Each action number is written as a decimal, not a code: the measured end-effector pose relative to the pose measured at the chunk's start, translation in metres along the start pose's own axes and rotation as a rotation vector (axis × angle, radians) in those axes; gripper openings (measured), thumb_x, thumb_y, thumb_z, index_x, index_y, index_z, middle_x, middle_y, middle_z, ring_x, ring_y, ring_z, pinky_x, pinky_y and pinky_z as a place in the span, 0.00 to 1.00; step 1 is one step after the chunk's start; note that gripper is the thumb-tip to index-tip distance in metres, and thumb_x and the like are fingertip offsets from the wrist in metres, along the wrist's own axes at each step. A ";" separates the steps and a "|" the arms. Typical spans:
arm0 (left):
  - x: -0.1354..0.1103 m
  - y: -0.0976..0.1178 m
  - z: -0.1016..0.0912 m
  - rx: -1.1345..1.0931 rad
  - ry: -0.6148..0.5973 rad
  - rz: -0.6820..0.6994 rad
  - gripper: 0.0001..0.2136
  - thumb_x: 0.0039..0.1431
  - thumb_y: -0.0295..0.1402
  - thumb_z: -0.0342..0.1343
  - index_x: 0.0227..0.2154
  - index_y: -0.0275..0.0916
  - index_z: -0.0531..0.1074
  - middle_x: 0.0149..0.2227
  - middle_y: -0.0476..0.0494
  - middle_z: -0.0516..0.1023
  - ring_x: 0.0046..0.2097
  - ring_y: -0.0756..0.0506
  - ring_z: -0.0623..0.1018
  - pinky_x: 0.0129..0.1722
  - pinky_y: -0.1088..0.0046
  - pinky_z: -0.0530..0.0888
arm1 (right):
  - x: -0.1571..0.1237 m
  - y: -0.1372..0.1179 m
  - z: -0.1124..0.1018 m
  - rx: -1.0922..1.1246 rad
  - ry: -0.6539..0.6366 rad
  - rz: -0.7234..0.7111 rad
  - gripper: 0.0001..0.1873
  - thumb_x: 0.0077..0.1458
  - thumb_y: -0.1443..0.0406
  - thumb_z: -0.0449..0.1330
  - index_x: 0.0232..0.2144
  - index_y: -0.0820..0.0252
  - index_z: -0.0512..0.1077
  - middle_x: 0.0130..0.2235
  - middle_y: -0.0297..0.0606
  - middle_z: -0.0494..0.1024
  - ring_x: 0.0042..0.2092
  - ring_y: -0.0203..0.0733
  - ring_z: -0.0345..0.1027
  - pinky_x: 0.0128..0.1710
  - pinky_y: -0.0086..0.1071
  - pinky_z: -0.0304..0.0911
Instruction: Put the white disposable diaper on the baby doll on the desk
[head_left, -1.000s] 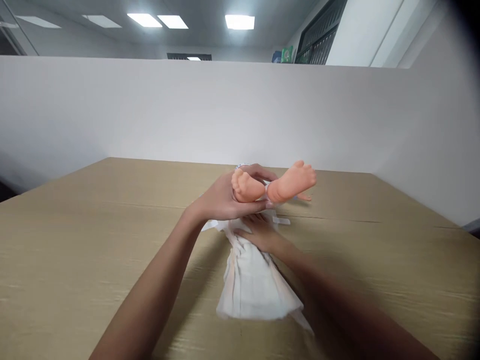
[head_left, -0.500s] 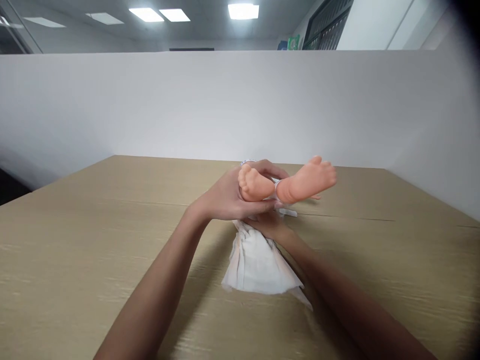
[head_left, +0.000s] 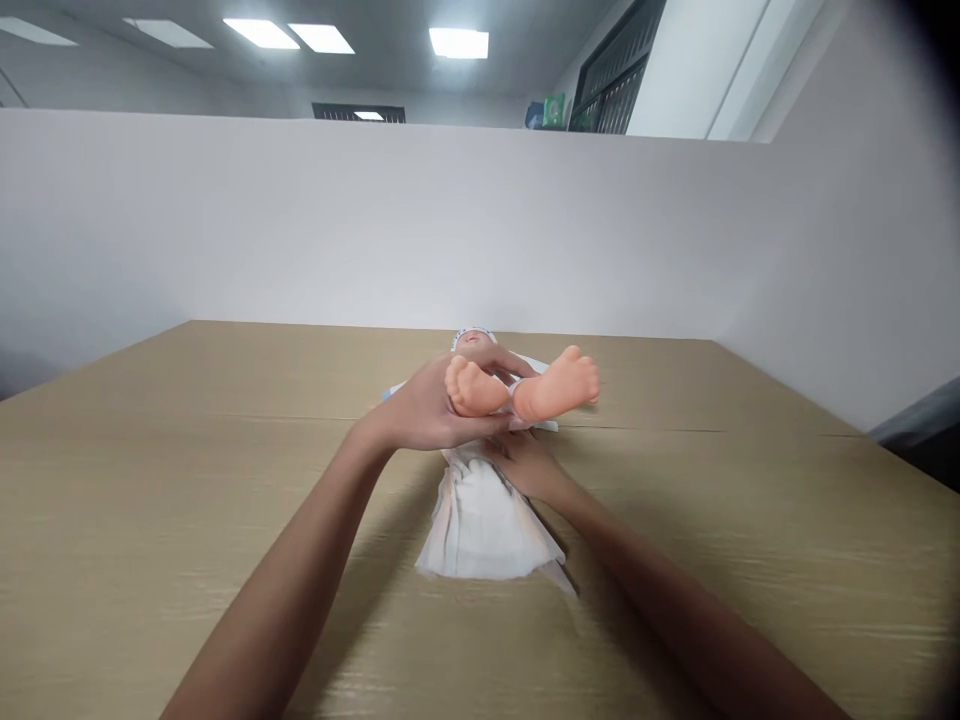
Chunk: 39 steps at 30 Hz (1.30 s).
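A baby doll (head_left: 555,388) lies on its back with its feet toward me and its legs raised. My left hand (head_left: 427,402) is closed around both lower legs, its fingers above and its thumb below. Under it, a white diaper (head_left: 487,520) spreads toward me, flared at the near end and bunched at the far end. My right hand (head_left: 529,465) is at that bunched part with its fingers closed on it, below the legs; the fingertips are partly hidden. The doll's head, in a patterned cap (head_left: 473,331), shows behind my left hand. Its torso is mostly hidden.
The doll and diaper rest on a wide tan tabletop (head_left: 225,500) with a seam across it. A white partition (head_left: 337,220) rises behind the table and along the right. Something dark (head_left: 926,435) stands beyond the right edge.
The view has turned slightly right, so everything sits further left in the picture. The doll's head and cap now show more. Both hands keep about the same hold.
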<state>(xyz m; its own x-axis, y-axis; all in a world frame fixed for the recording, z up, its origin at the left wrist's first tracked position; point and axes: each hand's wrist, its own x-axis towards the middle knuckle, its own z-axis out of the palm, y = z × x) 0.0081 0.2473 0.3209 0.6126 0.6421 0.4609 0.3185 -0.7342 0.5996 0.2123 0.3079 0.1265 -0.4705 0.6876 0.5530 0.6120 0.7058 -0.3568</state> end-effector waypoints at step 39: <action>-0.138 -0.068 0.042 0.227 -0.290 0.060 0.25 0.62 0.28 0.62 0.62 0.44 0.69 0.64 0.38 0.74 0.70 0.37 0.67 0.73 0.53 0.60 | -0.088 0.003 -0.085 -0.062 -0.169 -0.457 0.12 0.73 0.63 0.52 0.49 0.50 0.76 0.60 0.38 0.79 0.68 0.43 0.66 0.68 0.42 0.63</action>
<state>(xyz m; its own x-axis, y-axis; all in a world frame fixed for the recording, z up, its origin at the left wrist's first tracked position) -0.0678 0.1993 0.1890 0.8043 0.5312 0.2663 0.4084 -0.8197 0.4015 0.3097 0.2346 0.1409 -0.7932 0.3319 0.5105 0.3534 0.9337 -0.0578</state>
